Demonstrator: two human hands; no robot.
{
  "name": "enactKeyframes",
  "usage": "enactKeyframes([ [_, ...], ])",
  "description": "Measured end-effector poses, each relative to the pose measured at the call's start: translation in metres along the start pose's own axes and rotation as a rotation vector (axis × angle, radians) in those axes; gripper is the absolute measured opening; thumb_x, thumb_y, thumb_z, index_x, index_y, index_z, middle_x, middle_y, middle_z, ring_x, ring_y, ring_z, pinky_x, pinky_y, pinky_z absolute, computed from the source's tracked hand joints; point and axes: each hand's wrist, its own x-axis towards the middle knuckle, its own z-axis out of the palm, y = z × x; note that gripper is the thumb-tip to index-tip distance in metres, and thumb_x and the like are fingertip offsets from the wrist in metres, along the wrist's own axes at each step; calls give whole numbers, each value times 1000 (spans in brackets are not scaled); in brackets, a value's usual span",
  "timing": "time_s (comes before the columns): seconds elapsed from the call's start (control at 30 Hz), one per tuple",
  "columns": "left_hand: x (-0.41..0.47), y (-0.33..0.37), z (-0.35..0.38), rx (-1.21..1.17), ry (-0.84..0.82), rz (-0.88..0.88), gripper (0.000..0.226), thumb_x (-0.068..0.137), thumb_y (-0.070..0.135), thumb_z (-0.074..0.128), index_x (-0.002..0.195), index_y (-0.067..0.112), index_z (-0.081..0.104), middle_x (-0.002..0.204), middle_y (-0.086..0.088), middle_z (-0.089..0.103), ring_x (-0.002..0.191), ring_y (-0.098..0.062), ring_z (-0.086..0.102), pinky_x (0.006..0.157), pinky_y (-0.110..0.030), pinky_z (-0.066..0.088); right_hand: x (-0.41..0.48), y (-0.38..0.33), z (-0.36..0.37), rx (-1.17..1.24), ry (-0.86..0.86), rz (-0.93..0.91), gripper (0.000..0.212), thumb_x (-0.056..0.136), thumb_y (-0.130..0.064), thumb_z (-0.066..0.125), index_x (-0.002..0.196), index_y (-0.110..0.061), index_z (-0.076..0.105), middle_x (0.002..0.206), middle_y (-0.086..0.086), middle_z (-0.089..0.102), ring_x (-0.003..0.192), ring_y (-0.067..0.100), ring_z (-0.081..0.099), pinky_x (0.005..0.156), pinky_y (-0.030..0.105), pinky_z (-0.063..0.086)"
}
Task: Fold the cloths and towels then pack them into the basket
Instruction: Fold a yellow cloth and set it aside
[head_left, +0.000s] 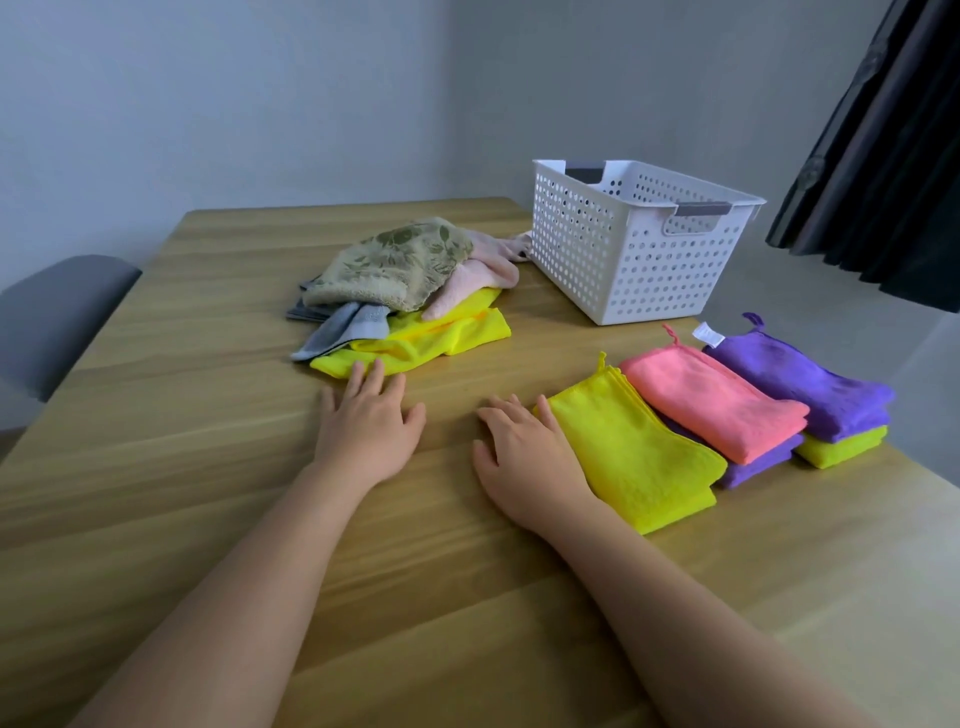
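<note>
Fingers (375, 375) of left hand (366, 431): straight, spread, holding nothing; tips touch near edge of loose yellow cloth (431, 332). Right hand (524, 462): flat on tabletop (208, 415), fingers extended, empty, touching edge of folded yellow cloth (634, 452) at 3 o'clock. Unfolded pile (400, 260) at 12 o'clock; basket (597, 249) at 1 o'clock, beyond folded stacks (800, 384). Handling estimate: cloth light, limp, low slip. Pinch two adjacent corners, lift clear of pile.
</note>
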Motion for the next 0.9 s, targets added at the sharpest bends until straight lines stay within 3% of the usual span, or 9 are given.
enactKeyframes([
  [0.07, 0, -1, -1, -12, -2, -7, 58, 100, 43, 22, 150, 15, 17, 159, 2, 5, 146, -17, -1, 117, -49, 7, 0, 0, 0, 6, 7, 1, 43, 98, -30, 34, 138, -15, 41, 152, 2, 33, 144, 18, 18, 117, 36, -3],
  [0.17, -4, 0, -5, -25, 56, 3, 49, 101, 36, 22, 141, 10, 33, 152, -1, 27, 141, -18, 22, 114, -50, 15, -1, -1, -2, 17, 2, -2, 44, 98, -31, 34, 138, -15, 40, 152, 2, 33, 144, 17, 19, 117, 36, -3],
  [0.3, -10, -3, -14, 16, 195, 56, 32, 99, 29, 32, 120, 11, 48, 122, -8, 58, 110, -28, 54, 96, -40, 37, -4, -2, -6, 41, -1, -3, 43, 98, -30, 35, 139, -16, 41, 151, 1, 34, 144, 17, 20, 117, 36, -3],
  [0.37, -11, -4, -14, -2, 244, 63, 29, 97, 24, 37, 121, 10, 47, 116, -9, 61, 106, -30, 55, 88, -39, 40, -5, -3, -7, 44, 1, 2, 42, 98, -30, 35, 138, -16, 42, 150, 1, 35, 144, 16, 21, 117, 36, -3],
  [0.5, 4, 1, -10, 123, 237, 28, 37, 97, 30, 41, 130, 14, 43, 125, -7, 49, 117, -26, 46, 92, -39, 36, -6, -5, -8, 43, 17, -2, 41, 98, -29, 35, 137, -17, 42, 149, 0, 37, 142, 15, 23, 117, 36, -1],
  [0.6, 21, 4, -10, 97, 239, -40, 25, 98, 24, 44, 115, 13, 58, 120, -9, 51, 112, -27, 47, 85, -37, 37, -7, -5, -9, 47, 23, -7, 41, 98, -28, 36, 136, -17, 43, 148, -1, 38, 141, 14, 25, 117, 36, -1],
  [0.7, 28, 1, -7, 45, 321, -64, 17, 94, 8, 47, 101, 14, 61, 110, -7, 55, 103, -27, 50, 73, -33, 32, -6, -6, -8, 50, 36, -1, 39, 96, -27, 37, 134, -17, 45, 144, -1, 41, 138, 13, 29, 117, 37, 0],
  [0.8, 19, -3, -6, 39, 371, 93, 12, 91, 10, 52, 89, 20, 57, 106, 1, 54, 102, -24, 49, 77, -33, 29, -4, -5, -5, 61, 86, 3, 44, 93, -27, 41, 137, -18, 40, 143, -1, 40, 137, 16, 29, 117, 37, 5],
  [0.9, -10, -7, -11, -235, 252, 308, 9, 93, 15, 47, 86, 21, 49, 86, 6, 55, 83, -25, 55, 69, -36, 40, -3, -3, -4, 134, 152, 23, 64, 88, -23, 48, 147, -19, 23, 153, 3, 26, 144, 22, 19, 117, 37, 11],
])
